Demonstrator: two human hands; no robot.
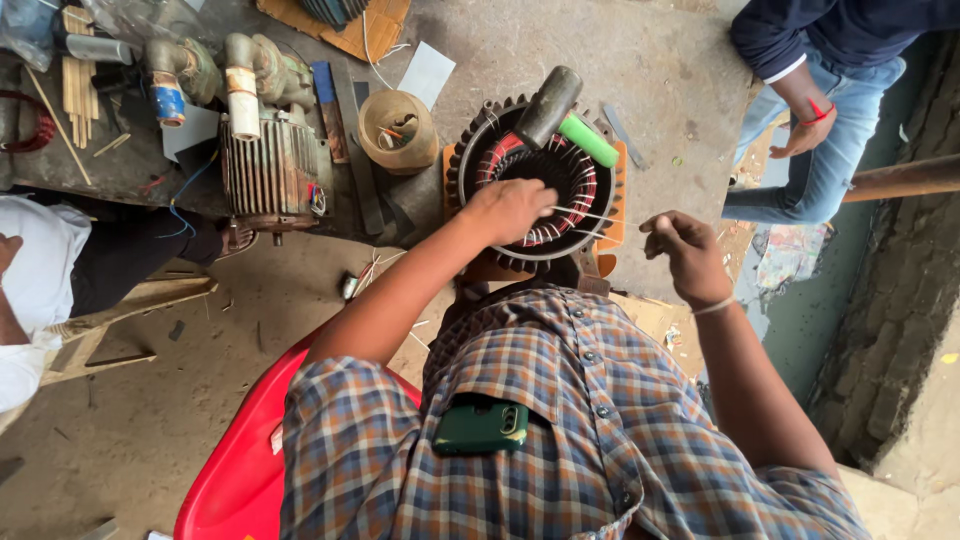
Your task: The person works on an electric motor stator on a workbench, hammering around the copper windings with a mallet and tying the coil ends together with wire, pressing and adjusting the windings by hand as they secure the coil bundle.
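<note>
Head view, looking down, near to far. At 6 o'clock: one plaid shirt point(560, 430) with one green phone point(481, 427) in its chest pocket; one red plastic seat point(235, 470) at 7 o'clock.

Left hand point(512, 208), just above centre: fingers curled together and pressed down on the near rim of the stator bore, apparently pinching a thin pale strip point(590, 214) that runs toward 3 o'clock. Right hand point(683, 252), at 3 o'clock of the left hand and apart from the stator: fingers bunched loosely; whether anything is pinched between them cannot be told.

One finned motor stator point(535, 185) stands bore-up at 12 o'clock of the left hand, on an orange support, with red-and-copper windings point(575, 195) lining its slots. One dark-headed mallet with a green handle point(560, 115) lies across its far rim.

Judged technique: feed the strip squarely along the slot, steady the coil with the pressing hand, and avoid nicking the wire enamel.

At 10 o'clock: one tan cup point(398, 130) of small parts and one assembled ribbed motor with pump fittings point(265, 150). Two other people sit at the edges: one in a white shirt point(35, 290) at 9 o'clock, one in jeans point(830, 140) at 2 o'clock.
</note>
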